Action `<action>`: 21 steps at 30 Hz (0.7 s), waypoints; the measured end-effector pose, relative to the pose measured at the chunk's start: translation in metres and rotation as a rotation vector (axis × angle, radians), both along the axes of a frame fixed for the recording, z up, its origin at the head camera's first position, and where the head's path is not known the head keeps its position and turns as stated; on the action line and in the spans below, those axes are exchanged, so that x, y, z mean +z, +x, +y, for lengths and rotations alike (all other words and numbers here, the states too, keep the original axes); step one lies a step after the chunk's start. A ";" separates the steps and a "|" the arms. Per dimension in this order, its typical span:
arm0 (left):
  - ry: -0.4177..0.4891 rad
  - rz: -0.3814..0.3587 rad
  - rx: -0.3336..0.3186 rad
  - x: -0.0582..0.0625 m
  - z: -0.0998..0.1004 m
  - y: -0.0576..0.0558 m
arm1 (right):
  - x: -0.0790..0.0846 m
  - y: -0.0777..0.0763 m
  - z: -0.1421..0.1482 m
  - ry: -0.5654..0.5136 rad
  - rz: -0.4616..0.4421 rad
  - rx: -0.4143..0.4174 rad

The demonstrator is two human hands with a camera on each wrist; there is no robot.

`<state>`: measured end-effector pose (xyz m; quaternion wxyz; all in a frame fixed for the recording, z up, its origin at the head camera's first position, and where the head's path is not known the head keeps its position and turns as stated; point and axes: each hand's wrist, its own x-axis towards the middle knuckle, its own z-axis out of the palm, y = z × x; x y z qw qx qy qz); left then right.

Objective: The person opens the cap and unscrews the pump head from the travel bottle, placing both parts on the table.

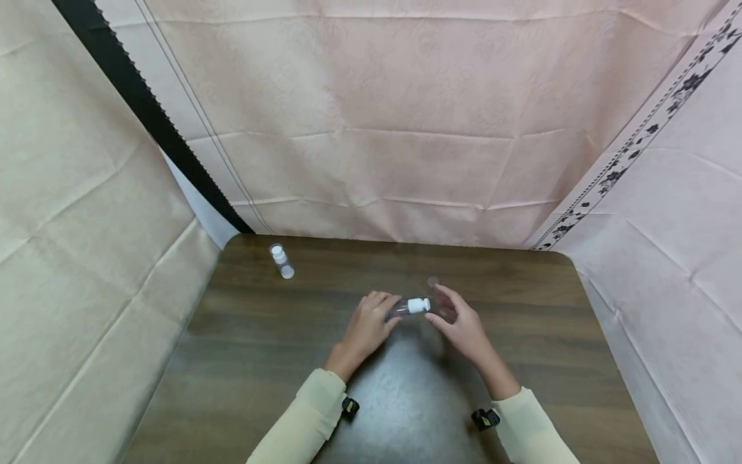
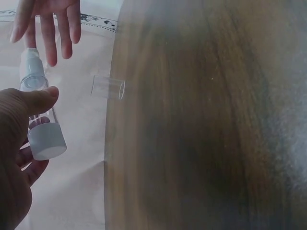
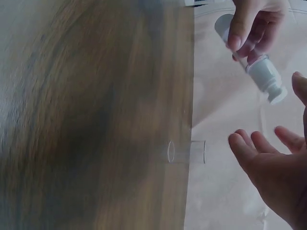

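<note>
My left hand (image 1: pixel 368 322) grips a small clear pump bottle (image 1: pixel 400 308) by its transparent body, thumb on one side and fingers on the other. The bottle is tilted nearly on its side above the table, its white pump head (image 3: pixel 265 75) pointing toward my right hand and its white base (image 2: pixel 47 142) the other way. My right hand (image 1: pixel 462 325) is spread beside the pump head, fingers apart and holding nothing. Just beyond that hand a clear cylindrical cap (image 2: pixel 108 87) stands on the table; the right wrist view shows it too.
A second bottle (image 1: pixel 281 261) with a white top and white base stands at the table's far left. The brown wooden table (image 1: pixel 249 361) has pale cloth (image 1: pixel 371 129) hanging behind it and along both sides.
</note>
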<state>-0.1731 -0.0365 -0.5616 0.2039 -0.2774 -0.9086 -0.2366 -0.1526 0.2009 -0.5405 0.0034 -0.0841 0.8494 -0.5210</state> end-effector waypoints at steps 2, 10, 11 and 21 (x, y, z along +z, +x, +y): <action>-0.016 0.014 -0.006 0.000 0.001 0.002 | 0.001 0.001 -0.003 -0.019 -0.022 0.018; -0.106 0.062 -0.027 0.003 0.004 0.005 | -0.001 -0.002 -0.009 -0.038 -0.038 0.030; -0.118 0.072 -0.029 0.004 0.005 0.005 | -0.001 -0.002 -0.010 -0.036 -0.035 0.024; -0.153 0.177 -0.034 0.005 0.009 0.004 | -0.001 -0.001 -0.015 -0.029 -0.061 -0.028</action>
